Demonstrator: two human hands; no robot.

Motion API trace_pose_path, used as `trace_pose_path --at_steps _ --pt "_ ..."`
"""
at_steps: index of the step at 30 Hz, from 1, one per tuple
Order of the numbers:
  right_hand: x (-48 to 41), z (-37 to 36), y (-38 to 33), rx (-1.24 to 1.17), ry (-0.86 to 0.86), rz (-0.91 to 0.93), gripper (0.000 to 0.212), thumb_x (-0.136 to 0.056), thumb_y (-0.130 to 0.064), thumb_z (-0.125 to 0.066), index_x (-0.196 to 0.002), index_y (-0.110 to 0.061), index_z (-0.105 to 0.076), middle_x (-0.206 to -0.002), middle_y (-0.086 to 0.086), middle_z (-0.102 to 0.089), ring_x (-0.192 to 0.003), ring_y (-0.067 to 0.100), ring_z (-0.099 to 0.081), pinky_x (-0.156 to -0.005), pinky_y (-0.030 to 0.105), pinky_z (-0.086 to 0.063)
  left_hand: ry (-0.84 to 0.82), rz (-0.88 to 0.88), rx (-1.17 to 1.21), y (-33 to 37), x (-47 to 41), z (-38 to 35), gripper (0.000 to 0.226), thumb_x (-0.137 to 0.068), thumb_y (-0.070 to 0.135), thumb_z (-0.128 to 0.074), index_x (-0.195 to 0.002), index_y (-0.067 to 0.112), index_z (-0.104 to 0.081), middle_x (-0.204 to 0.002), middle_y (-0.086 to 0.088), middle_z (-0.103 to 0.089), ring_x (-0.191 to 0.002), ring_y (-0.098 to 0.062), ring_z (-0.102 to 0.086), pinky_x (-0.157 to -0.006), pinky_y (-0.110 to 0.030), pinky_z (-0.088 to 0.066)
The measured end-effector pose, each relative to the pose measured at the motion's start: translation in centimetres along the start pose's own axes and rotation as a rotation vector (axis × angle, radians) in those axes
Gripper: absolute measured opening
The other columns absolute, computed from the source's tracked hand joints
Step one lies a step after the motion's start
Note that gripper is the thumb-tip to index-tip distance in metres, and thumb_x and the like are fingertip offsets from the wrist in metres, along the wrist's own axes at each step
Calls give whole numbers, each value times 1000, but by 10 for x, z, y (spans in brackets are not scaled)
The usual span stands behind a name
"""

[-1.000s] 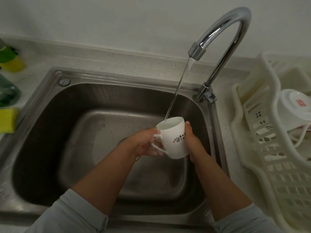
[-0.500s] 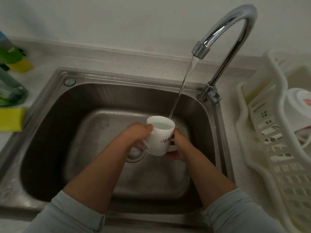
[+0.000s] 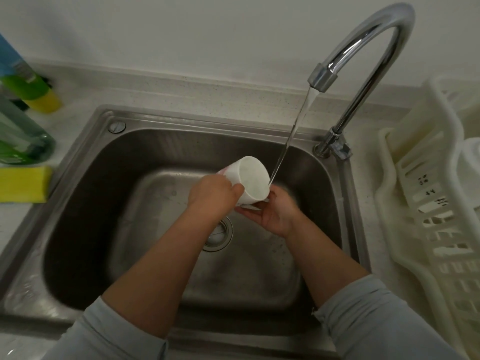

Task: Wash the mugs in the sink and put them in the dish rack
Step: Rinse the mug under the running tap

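A white mug (image 3: 250,179) is tipped on its side over the steel sink (image 3: 85,193), its mouth facing right and toward me. My left hand (image 3: 211,192) grips the mug's body from the left. Beneath the lower rim my right hand (image 3: 275,213) cups the mug with curled fingers. Water from the chrome tap (image 3: 363,61) runs down and strikes the mug's rim at its right edge. The white dish rack (image 3: 426,222) stands to the right of the sink, with a second white mug (image 3: 470,170) partly cut off at the frame edge.
The drain strainer (image 3: 220,235) lies under my left wrist. A yellow sponge (image 3: 24,184) and green bottles (image 3: 23,136) sit on the counter left of the sink. The tap's base (image 3: 332,146) stands at the sink's back right corner.
The mug was upright and filling under the stream; now it is tipped over onto its side, mouth to the right. Both hands shifted slightly with it.
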State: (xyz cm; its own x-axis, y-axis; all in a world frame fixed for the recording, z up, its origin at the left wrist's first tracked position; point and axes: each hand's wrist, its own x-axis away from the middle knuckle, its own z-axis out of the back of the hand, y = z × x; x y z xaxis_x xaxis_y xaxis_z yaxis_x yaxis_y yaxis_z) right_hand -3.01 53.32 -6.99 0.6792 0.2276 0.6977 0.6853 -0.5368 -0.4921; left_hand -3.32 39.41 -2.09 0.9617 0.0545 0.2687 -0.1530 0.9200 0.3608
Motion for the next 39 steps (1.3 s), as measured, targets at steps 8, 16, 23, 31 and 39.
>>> trace_pose_path --at_steps 8,16,23,31,39 --pt "-3 0 -18 -230 -106 103 47 -98 -45 -28 -133 -18 -45 -131 19 -53 -112 38 -56 -77 48 -57 71 -178 105 1 -2 -9 40 -91 37 -47 -93 5 -71 -155 4 -23 -115 -16 -52 -76 -22 -33" --pt "0 -4 -34 -332 -154 167 49 -93 -41 -35 -134 -16 -47 -131 20 -53 -119 39 -51 -91 50 -48 147 -295 342 1 -4 -10 37 -90 30 -56 -57 14 -62 -153 11 -26 -118 -11 -50 -89 -23 -39" --pt "9 0 -48 -366 -166 255 53 -76 -35 -43 -123 -15 -54 -119 19 -58 -108 38 -56 -91 48 -46 86 -531 240 1 -15 -6 33 -92 34 -52 -83 10 -73 -157 9 -13 -124 -17 -49 -101 -30 -40" --pt "17 15 -43 -194 -191 209 54 -75 -49 -46 -108 -14 -70 -109 15 -68 -102 32 -62 -92 45 -46 194 -710 113 -11 -17 -18 85 -83 69 -24 -105 -3 -65 -151 -3 -32 -122 -19 -51 -92 -21 -39" --pt "15 17 -46 -52 -152 85 56 -93 -56 -33 -119 -16 -61 -121 16 -64 -112 31 -58 -94 48 -45 395 -965 -99 -22 -11 -16 31 -82 32 -49 -80 3 -62 -138 -16 -47 -117 -30 -55 -74 -24 -51"
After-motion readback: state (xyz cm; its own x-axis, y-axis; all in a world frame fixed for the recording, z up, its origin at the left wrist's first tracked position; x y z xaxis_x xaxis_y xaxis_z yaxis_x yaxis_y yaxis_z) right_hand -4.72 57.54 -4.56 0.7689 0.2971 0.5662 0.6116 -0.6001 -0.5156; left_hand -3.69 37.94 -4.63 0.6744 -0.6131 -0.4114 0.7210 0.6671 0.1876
